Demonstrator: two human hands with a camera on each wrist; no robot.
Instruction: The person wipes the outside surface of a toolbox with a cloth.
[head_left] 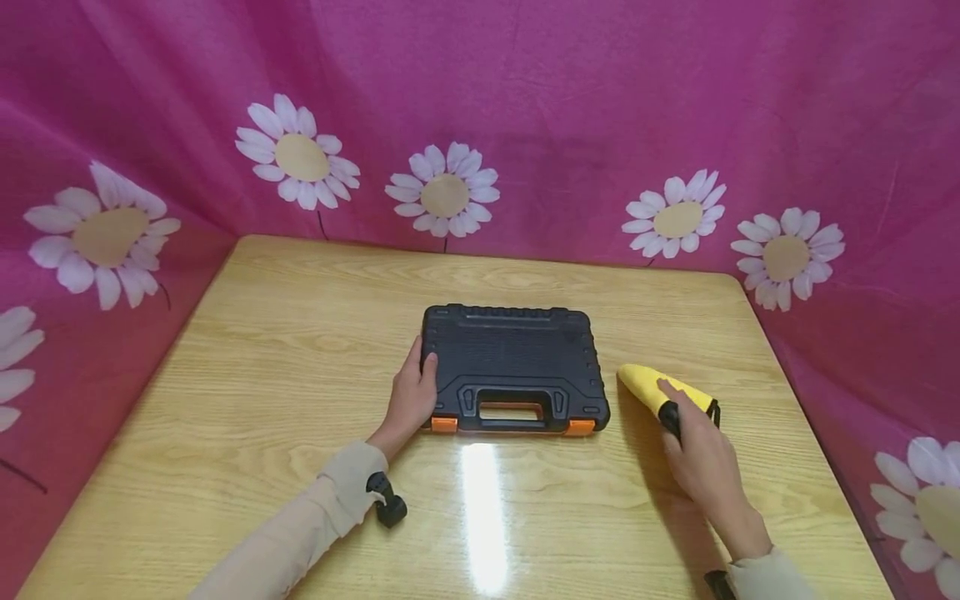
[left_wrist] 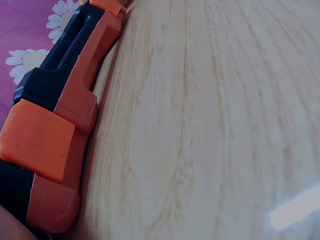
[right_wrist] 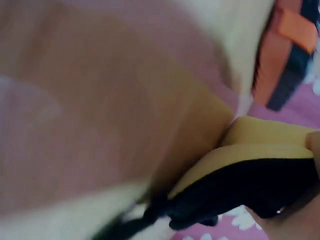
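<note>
A black plastic tool case (head_left: 517,350) with orange latches lies on the wooden table, its carry handle toward me. My left hand (head_left: 414,390) grips its left side, thumb over the top edge and the other fingers mostly hidden. The left wrist view shows the case's orange lower half and a latch (left_wrist: 37,140) from close by. Right of the case, my right hand (head_left: 705,450) holds a yellow-and-black item (head_left: 641,382) that looks like folded cloth; I cannot tell its exact kind. Its yellow face and black part (right_wrist: 250,182) show in the right wrist view.
The light wood table (head_left: 300,333) has rounded far corners. A pink curtain (head_left: 562,108) with large daisies hangs behind it and along both sides. A bright light reflection (head_left: 483,517) falls on the tabletop in front of the case.
</note>
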